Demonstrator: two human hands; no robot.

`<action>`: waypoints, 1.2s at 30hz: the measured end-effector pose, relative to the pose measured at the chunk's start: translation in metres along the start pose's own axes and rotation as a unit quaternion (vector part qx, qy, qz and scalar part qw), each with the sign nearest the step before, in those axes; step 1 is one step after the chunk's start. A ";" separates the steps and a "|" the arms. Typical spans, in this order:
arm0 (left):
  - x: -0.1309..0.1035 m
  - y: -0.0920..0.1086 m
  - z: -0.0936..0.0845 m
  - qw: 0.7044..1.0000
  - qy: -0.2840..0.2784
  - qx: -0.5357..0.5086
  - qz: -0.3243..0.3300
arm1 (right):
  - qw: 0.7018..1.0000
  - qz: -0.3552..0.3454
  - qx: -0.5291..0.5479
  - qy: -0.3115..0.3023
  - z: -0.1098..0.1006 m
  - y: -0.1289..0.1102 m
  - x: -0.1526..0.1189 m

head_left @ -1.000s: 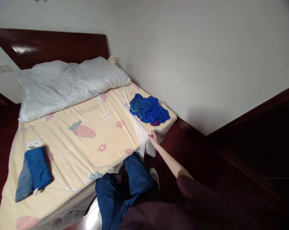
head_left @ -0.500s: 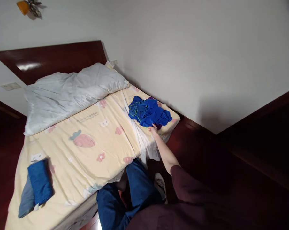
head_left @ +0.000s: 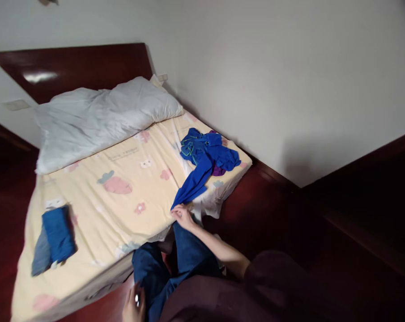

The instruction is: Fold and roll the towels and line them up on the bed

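Note:
My right hand (head_left: 182,216) is closed in a pinch on one end of a bright blue garment (head_left: 197,179). That end is stretched across the bed towards me, while the rest lies crumpled near the bed's right corner. Green piping shows on the far part of the blue heap, and some purple cloth (head_left: 219,171) peeks out from under it. Low in the picture, my left hand (head_left: 134,305) is beside my leg, partly cut off by the frame. It looks empty, with a bright gap between thumb and fingers.
A bed with a patterned cream sheet (head_left: 118,214) fills the left and middle. Folded blue clothes (head_left: 58,235) lie near its left edge. A long pale pillow (head_left: 104,116) rests against the dark wooden headboard (head_left: 88,65). The wall (head_left: 272,80) runs along the right side.
My right hand has moved left and towards me, drawing out one end of the blue garment from the heap. My left hand has come into view at the bottom.

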State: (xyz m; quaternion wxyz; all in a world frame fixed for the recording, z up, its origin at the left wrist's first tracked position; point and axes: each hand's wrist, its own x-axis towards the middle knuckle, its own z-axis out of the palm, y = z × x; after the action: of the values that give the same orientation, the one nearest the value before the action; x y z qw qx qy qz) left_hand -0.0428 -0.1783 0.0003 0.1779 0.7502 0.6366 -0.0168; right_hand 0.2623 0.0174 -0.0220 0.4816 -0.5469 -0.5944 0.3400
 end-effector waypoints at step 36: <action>-0.020 -0.002 0.015 0.764 0.434 -0.422 -0.224 | 0.960 0.154 -0.205 -0.115 0.068 0.024 -0.138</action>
State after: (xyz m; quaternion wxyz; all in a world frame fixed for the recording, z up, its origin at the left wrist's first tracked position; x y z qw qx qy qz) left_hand -0.0450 -0.2013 -0.0091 0.1722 0.3624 0.7388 0.5415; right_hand 0.1974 -0.1046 -0.0931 0.2296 -0.6759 -0.6116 0.3413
